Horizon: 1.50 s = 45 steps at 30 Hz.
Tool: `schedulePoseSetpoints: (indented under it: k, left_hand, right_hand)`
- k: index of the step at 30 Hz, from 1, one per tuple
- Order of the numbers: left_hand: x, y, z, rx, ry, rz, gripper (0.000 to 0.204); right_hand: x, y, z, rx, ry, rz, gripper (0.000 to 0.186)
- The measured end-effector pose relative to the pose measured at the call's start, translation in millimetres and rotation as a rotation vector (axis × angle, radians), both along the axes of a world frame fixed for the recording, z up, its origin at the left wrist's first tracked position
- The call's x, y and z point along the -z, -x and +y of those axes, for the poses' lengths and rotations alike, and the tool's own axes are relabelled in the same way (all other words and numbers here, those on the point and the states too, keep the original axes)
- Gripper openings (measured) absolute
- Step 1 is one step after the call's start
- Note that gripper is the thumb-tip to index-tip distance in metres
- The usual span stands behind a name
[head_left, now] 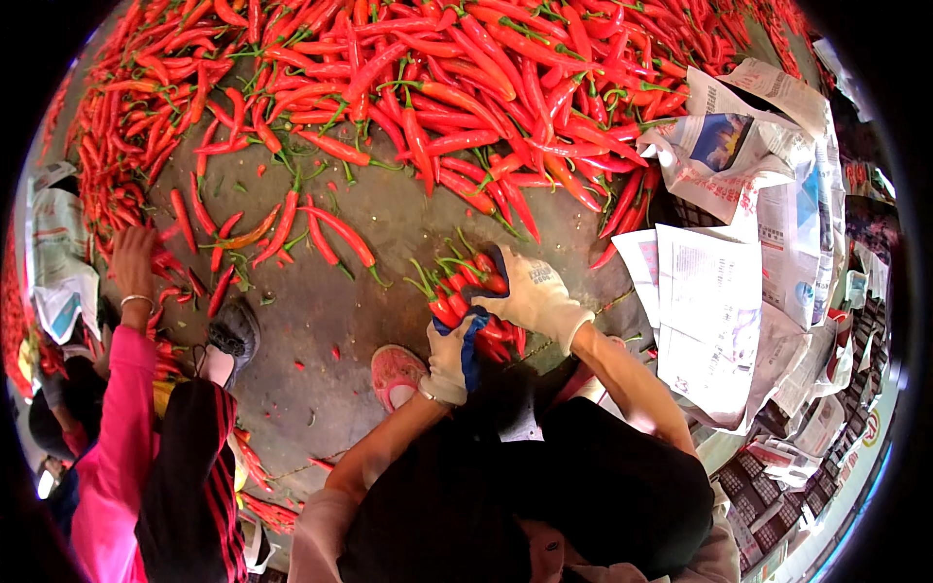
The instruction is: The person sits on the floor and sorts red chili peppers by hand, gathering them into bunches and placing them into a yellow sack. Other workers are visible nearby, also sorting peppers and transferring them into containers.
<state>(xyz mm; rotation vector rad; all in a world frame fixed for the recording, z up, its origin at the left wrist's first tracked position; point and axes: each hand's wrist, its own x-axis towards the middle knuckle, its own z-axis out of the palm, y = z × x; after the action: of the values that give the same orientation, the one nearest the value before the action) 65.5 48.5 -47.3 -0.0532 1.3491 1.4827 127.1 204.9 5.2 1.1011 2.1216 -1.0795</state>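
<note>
The floor [292,330] was bare, grey-brown and dull like concrete, with thin dark lines crossing it in places and small scraps scattered over its surface. Along the right side stood dark crates [748,481] with gridded walls, partly covered by creased newspaper sheets [709,301] that overlapped one another, while more newspaper [63,228] hung at the far left. Bright light whitened the paper on the right and left the middle of the floor duller, and the outer edges curved away into black.
</note>
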Motion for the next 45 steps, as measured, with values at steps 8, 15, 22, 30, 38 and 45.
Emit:
schedulePoseSetpoints:
  k: [8,15,22,30,38,45]
  left_hand:
    - [-10.1,4.3,-9.3,0.146,0.003,-0.107,0.018]
    - [-31.0,36.6,2.3,0.516,-0.072,0.264,0.033]
    - [-35.2,76.6,30.8,0.612,-0.511,0.883,0.048]
    - [3.3,63.8,21.9,0.696,-0.4,0.775,0.048]
    - [-52.0,67.4,26.3,0.816,0.045,0.532,0.057]
    - [-205.2,14.9,164.0,0.747,-0.385,0.289,0.066]
  right_hand:
    - [24.0,-35.9,-30.2,0.151,-0.019,0.085,0.072]
    - [13.5,-45.5,-46.2,0.626,0.363,0.575,0.074]
    - [31.0,-42.4,-44.5,0.256,-0.159,1.05,0.084]
    - [72.1,-62.6,-55.7,0.278,-0.195,0.922,0.091]
    - [-9.8,-53.1,-25.9,0.483,-0.081,0.88,0.08]
    - [-170.4,-130.7,75.8,0.622,-0.349,0.92,0.08]
